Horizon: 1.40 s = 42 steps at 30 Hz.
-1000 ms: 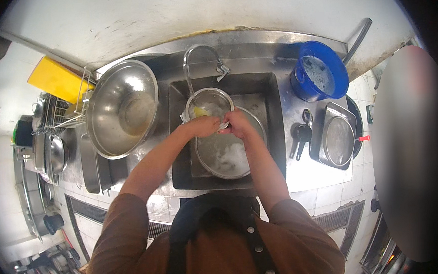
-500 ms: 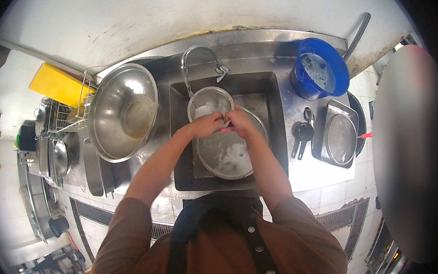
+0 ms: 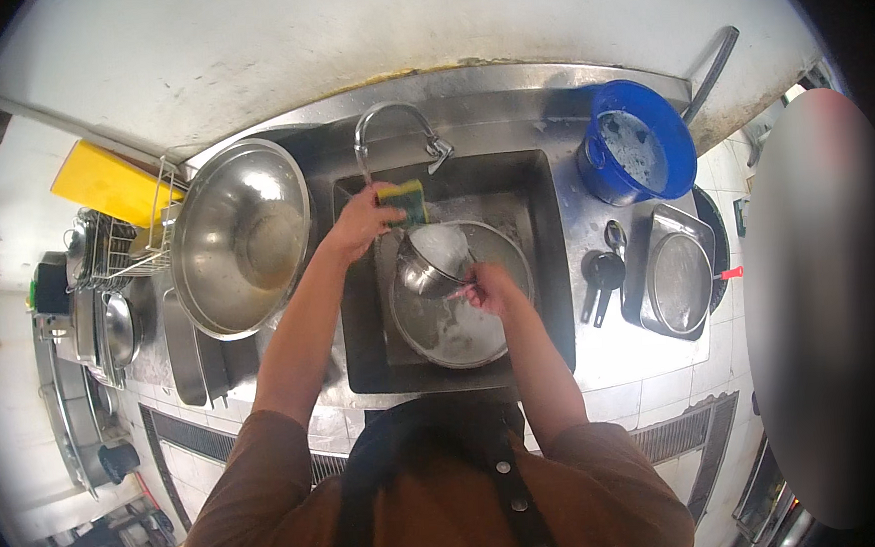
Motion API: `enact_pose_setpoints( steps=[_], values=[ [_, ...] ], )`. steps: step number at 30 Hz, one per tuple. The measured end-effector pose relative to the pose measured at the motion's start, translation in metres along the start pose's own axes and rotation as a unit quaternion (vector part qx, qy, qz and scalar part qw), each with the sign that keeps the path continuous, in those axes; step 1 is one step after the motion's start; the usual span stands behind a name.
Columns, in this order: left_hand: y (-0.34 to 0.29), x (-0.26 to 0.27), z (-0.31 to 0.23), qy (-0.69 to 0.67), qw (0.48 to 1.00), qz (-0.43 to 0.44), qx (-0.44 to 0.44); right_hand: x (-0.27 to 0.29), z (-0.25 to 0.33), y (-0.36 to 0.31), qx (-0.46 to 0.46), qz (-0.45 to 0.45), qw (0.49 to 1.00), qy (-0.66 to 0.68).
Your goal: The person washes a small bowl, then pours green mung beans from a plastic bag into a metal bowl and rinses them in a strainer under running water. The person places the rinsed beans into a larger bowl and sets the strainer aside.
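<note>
While the left hand (image 3: 359, 224) clasps a yellow-and-green sponge (image 3: 410, 205) near the faucet (image 3: 360, 128), the right hand (image 3: 491, 288) grips a small steel pot (image 3: 421, 275) by its rim, tilted, foam (image 3: 441, 243) inside, over a wider basin (image 3: 417, 323) in the sink (image 3: 365, 343); from here, contact unclear.

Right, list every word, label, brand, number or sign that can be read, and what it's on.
None can be read.
No legible lettering shows on the sponge in the left hand, the small steel pot in the right hand, or the blue bucket.
Anything near the edges is too small or blurred to tell.
</note>
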State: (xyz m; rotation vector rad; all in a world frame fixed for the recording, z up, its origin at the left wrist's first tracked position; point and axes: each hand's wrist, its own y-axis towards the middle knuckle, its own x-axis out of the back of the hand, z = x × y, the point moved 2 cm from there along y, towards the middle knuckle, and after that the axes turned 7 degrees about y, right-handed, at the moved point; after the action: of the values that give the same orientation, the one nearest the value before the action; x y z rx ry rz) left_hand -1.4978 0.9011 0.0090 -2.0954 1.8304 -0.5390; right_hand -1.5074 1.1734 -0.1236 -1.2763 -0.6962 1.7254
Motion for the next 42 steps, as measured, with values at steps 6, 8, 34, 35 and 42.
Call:
enact_pose_setpoints(
  steps=[6, 8, 34, 35, 42],
  values=[
    [0.089, 0.048, 0.057, -0.441, 0.884, -0.114, -0.108, 0.009, -0.034, 0.016, -0.045, 0.101, 0.992, 0.063],
    [0.089, 0.048, 0.069, -0.457, 0.874, -0.136, -0.094, -0.003, -0.029, 0.007, -0.051, 0.115, 0.99, 0.063],
    [-0.027, 0.017, 0.145, -0.381, 0.912, 0.071, 0.132, -0.127, 0.1, 0.035, 0.209, 0.249, 0.915, -0.237],
    [-0.025, 0.013, 0.135, -0.401, 0.902, 0.045, 0.157, -0.124, 0.101, 0.044, 0.191, 0.229, 0.926, -0.23],
    [-0.001, 0.024, 0.154, -0.575, 0.762, 0.189, 0.23, -0.138, 0.08, 0.086, 0.306, 0.118, 0.932, -0.151]
  ],
)
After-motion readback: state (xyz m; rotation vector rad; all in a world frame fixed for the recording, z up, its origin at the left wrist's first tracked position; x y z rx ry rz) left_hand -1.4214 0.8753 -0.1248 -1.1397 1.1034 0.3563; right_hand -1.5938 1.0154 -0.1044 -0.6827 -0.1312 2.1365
